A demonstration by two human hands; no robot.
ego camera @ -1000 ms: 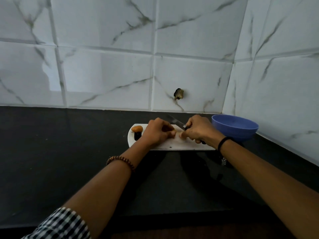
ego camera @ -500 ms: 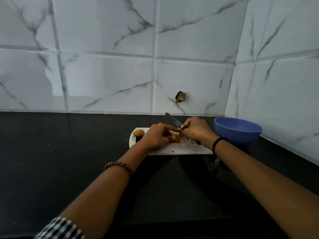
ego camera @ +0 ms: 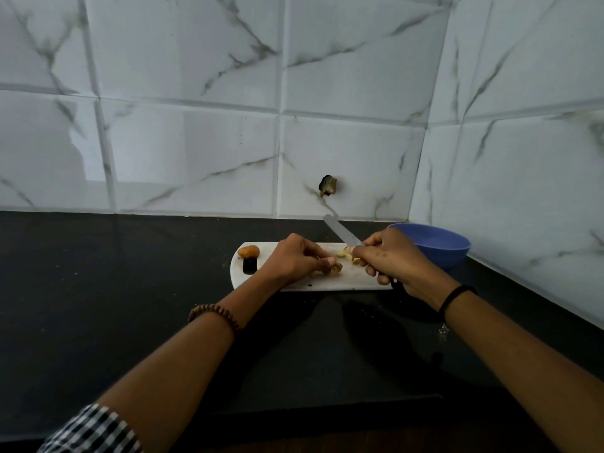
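1. Left hand (ego camera: 300, 261) pinches the pale piece (ego camera: 336, 268) at mid cutting board (ego camera: 359, 280).
2. Right hand (ego camera: 390, 258) grips the knife (ego camera: 343, 232), blade lifted.
3. Hands have parted, baring cut bits (ego camera: 341, 254): slice probably complete.

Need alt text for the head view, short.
On a white cutting board, the left hand pinches a small pale piece while the right hand grips a knife, blade pointing toward the tiled wall. An orange piece lies at the board's left end; a blue bowl sits right of it.
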